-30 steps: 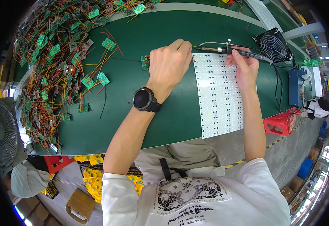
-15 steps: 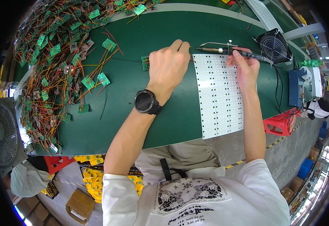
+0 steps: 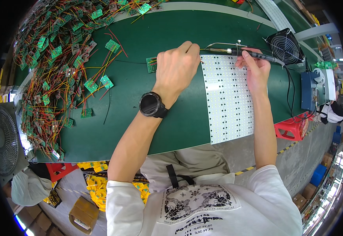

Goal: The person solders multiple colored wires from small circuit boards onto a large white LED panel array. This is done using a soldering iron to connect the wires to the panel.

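My right hand (image 3: pixel 256 70) grips a soldering iron (image 3: pixel 234 52) with a thin metal tube fixed over its shaft. The iron's tip points left and comes close to the fingertips of my left hand (image 3: pixel 177 69); whether they touch I cannot tell. My left hand is closed in a pinch at the top left corner of a white LED panel (image 3: pixel 226 98). A small green circuit board (image 3: pixel 151 65) with red and yellow wires sticks out from under it. Those wires run beneath the hand, and their ends are mostly hidden by its fingers.
A big heap of wired circuit boards (image 3: pixel 57 70) covers the left of the green table (image 3: pixel 171 133). A black fan (image 3: pixel 285 47) and a blue soldering station (image 3: pixel 309 90) stand at the right, with the iron's black cable hanging between. Another fan (image 3: pixel 2 137) stands far left.
The soldering iron has shifted slightly left, bringing its tip nearer to my left fingertips. My left hand has barely moved.
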A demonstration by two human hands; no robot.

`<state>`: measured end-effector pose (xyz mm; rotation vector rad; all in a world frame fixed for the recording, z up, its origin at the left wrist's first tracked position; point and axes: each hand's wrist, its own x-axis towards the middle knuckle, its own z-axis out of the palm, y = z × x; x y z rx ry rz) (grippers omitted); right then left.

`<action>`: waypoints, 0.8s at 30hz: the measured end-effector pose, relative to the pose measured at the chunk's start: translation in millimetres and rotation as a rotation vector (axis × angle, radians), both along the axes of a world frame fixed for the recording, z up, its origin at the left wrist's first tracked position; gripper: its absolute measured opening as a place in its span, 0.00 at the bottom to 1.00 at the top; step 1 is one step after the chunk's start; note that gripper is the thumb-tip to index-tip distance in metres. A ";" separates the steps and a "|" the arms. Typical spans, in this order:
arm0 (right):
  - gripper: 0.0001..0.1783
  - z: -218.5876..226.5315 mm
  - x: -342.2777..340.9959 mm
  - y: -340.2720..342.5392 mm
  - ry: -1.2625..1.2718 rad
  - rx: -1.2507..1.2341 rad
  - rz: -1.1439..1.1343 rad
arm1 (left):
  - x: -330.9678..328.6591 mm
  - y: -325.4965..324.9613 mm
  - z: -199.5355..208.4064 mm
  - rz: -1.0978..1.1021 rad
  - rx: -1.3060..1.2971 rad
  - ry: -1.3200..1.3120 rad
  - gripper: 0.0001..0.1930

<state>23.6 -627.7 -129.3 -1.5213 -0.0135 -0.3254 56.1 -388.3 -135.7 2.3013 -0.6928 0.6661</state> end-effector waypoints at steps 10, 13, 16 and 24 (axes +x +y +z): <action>0.12 -1.1 -0.3 -1.0 0.006 -0.011 -0.012 | -1.6 0.0 2.9 0.040 -0.016 0.038 0.01; 0.12 0.0 -0.3 0.4 -0.005 -0.008 -0.002 | -2.4 -0.6 2.2 -0.019 -0.046 0.024 0.02; 0.12 -0.3 -0.5 0.0 -0.004 -0.010 0.001 | -1.9 -0.2 1.8 -0.014 -0.040 0.029 0.02; 0.12 -1.8 -0.3 -2.0 0.003 -0.003 -0.001 | 0.4 -0.4 -0.2 0.025 -0.004 0.024 0.01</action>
